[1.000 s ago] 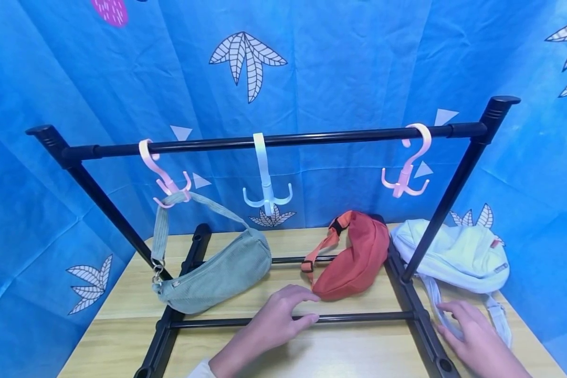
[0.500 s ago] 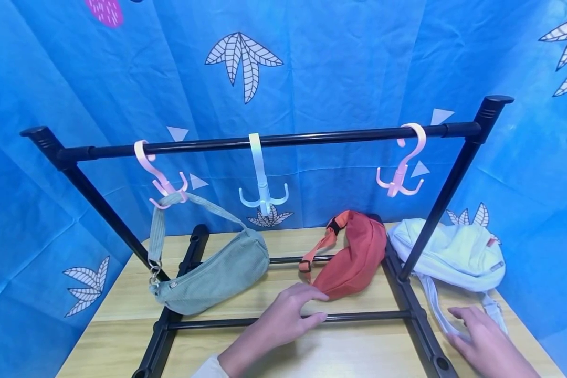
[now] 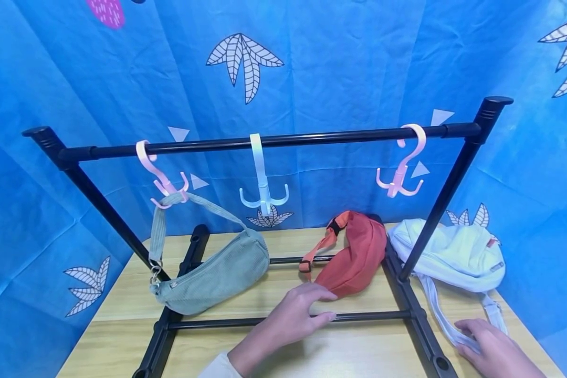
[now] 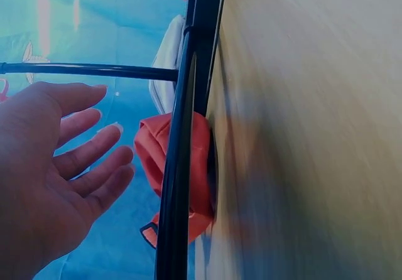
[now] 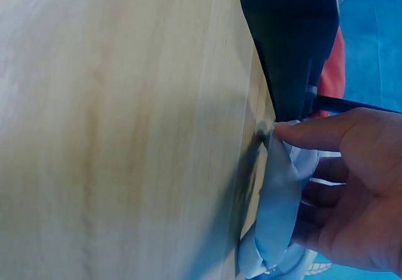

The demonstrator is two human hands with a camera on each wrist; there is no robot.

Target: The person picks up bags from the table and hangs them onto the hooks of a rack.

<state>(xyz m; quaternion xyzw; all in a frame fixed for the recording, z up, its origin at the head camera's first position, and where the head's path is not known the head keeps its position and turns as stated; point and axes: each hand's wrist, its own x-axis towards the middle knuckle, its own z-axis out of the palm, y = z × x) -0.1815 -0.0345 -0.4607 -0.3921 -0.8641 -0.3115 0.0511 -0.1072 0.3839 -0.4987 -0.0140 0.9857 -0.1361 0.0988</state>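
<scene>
Lying on the bench just outside the right post of the black rack, the pale bag keeps its contents hidden; its strap loops toward the person into the right hand, which pinches it between thumb and fingers, with the bag's body beyond. Within the rack's base sits the red bag, insides also out of sight. Just in front of its near end is the left hand, thumb and loosely bent fingers well apart. Farther left, the green bag has its strap over the left pink hook. A blue hook and the right pink hook hang from the top bar.
</scene>
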